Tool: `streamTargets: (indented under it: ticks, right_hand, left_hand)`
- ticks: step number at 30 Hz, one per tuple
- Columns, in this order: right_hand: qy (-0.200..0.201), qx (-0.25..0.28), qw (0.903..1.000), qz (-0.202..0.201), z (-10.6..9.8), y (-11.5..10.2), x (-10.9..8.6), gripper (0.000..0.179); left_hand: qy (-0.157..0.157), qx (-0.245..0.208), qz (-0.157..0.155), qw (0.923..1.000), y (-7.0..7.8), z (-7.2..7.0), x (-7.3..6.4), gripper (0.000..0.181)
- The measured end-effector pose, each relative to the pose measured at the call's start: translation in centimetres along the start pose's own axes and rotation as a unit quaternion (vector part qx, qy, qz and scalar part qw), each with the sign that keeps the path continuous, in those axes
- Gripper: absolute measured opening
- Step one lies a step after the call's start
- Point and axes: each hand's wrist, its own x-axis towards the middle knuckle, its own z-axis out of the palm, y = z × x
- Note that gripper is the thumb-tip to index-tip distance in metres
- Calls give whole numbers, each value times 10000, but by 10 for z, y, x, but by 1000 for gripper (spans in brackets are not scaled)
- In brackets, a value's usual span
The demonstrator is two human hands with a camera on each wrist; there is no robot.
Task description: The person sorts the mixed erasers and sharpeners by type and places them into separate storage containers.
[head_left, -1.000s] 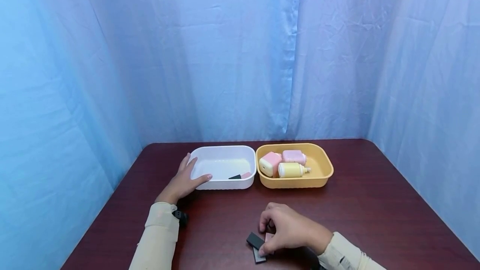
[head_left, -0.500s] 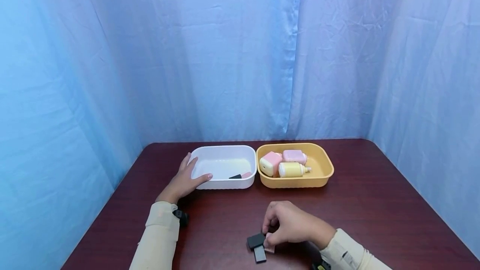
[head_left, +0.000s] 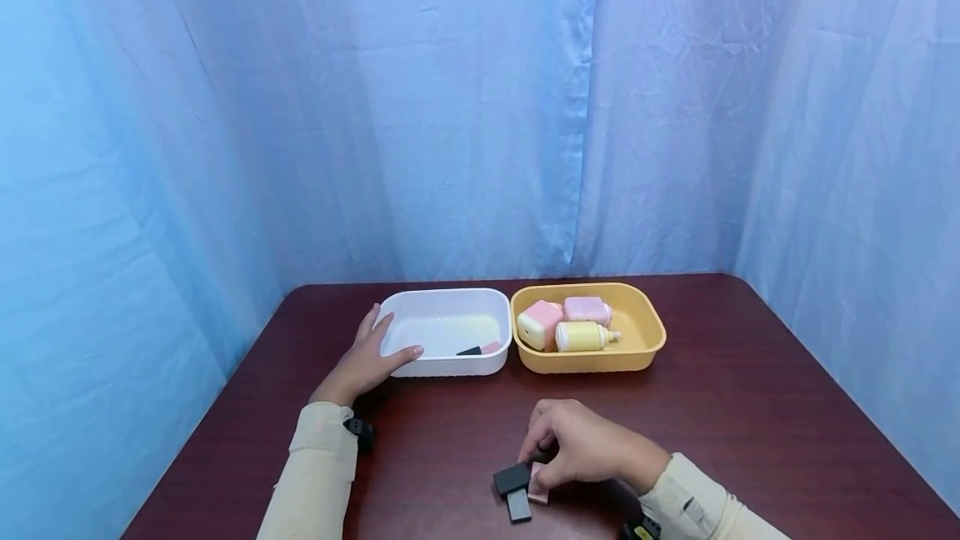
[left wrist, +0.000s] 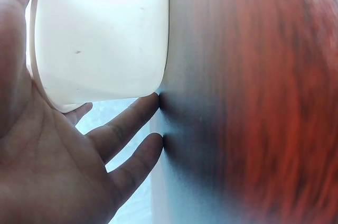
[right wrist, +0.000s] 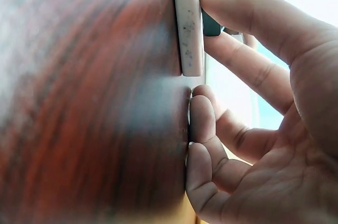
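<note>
Working low over the glossy, wood-grained surface, do best by lifting straight rather than dragging. The yellow bin and the white bin stand side by side at the back, both round-cornered and apparently moulded plastic. Brace the white one without pushing: your left hand has its fingers spread round its left end, thumb over the near rim. Arch your right hand gently, its outer fingers curled down by the surface. In the yellow bin, the squeeze bottle looks smooth, cylindrical and nozzled. On the surface, nearest you, the dark block lies flat, matt and oblong, overlapping the grey block. Just beside them is the pink block, its pale edge speckled; your thumb touches it, but whether your index finger completes a pinch I cannot tell. Seat both fingertips squarely before lifting.
</note>
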Motion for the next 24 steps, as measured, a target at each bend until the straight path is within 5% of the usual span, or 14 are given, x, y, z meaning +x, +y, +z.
streamTargets:
  ticks: [24]
  right_hand:
    - [105, 113, 9994, 322, -2, 2, 3, 21]
  left_hand:
    - [17, -5, 1, 10000, 1, 0, 0, 115]
